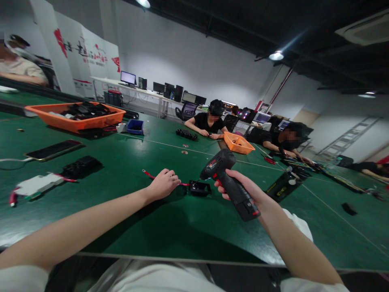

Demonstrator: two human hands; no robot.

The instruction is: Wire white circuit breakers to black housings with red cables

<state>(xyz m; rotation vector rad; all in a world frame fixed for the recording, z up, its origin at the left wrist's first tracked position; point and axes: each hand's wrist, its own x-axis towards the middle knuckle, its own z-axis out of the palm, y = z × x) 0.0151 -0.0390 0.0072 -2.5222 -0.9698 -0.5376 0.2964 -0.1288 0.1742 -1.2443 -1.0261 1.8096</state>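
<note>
My right hand is wrapped round the grip of a black and red cordless screwdriver. Its nose points down and left, and the thin bit meets a small black plastic housing on the green table. From the housing's left side runs a red wire, which passes under my left hand. The fingers of that hand are closed on the wire. Beyond the hand, the wire's end with a metal lug sticks out to the left. Whether the bit sits in a screw is too small to tell.
An orange basket of black parts and a blue bin stand back left. Nearer lie a phone and a white and black wired assembly. A dark box stands right. Co-workers sit across the table by another orange basket.
</note>
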